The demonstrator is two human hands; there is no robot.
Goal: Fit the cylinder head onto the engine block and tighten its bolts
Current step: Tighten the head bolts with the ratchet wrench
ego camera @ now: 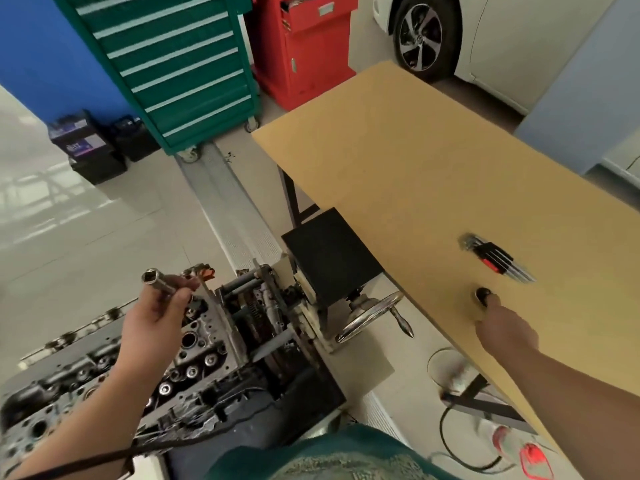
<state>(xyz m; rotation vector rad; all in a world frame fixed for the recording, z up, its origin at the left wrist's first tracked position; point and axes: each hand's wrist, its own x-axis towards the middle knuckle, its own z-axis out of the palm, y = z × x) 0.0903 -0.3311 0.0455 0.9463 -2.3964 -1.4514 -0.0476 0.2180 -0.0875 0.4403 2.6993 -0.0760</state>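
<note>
Cylinder head (114, 382) sits on engine stand, lower left, bolt holes up. Left hand (152, 317) above it, fingers curled around long socket (162, 283). Right hand (502, 327) reaches to desk (398, 161), fingertips pinching small black part (482, 293). Hex key set (495, 258) lies just beyond.

Car workshop: tool chests (180, 64), parked car (450, 36)

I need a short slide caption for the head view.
Left hand holds a socket above the cylinder head; right hand reaches a small black object.
</note>
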